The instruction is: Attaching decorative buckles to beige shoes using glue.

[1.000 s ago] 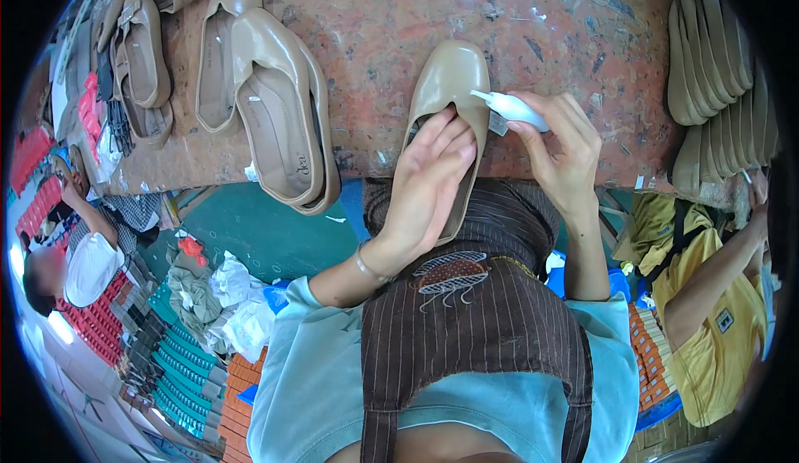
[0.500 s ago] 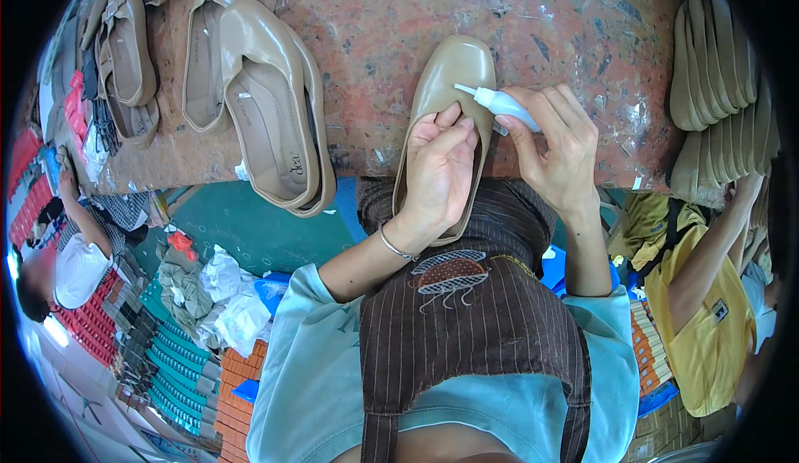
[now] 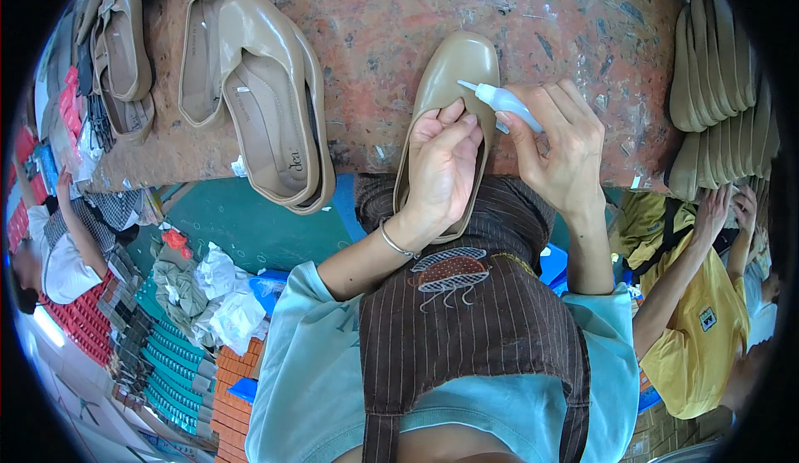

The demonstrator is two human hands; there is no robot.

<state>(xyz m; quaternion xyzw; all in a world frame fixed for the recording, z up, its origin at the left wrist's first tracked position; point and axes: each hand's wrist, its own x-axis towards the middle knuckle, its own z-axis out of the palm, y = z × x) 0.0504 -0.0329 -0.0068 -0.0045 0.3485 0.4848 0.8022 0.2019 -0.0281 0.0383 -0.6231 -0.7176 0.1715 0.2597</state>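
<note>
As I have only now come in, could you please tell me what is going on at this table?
A person's left hand holds a beige shoe, its fingers in the opening. The right hand holds a small white squeeze bottle with its nozzle aimed at the front part of this shoe; I cannot tell whether the tip touches it. More beige shoes rest to the left on the worn table.

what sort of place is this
Probably a shoemaking workshop: beige shoes sit on a scuffed, stained table, tan shoe-shaped pieces are stacked at the right, and the right hand holds a thin-nozzled bottle over another shoe.
</note>
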